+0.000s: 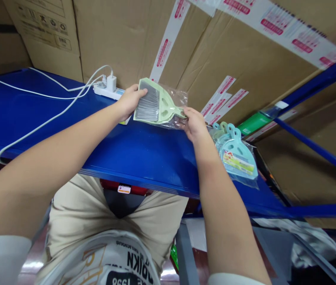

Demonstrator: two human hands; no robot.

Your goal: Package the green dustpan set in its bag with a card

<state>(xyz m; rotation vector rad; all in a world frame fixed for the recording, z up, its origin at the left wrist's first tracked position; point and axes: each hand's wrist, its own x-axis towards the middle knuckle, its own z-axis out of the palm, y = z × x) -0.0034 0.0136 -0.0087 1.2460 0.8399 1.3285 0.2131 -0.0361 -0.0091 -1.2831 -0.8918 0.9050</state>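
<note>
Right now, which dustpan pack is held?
The pale green dustpan pack, held by the left hand and right hand; the light blue pack lies on the shelf.

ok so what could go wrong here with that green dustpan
The pale green dustpan and brush in its clear plastic bag could slip, as the left hand and right hand grip it at opposite ends. The right forearm is close to the teal dustpan and could knock it. The white cables on the blue steel shelf could snag the left arm.
</note>
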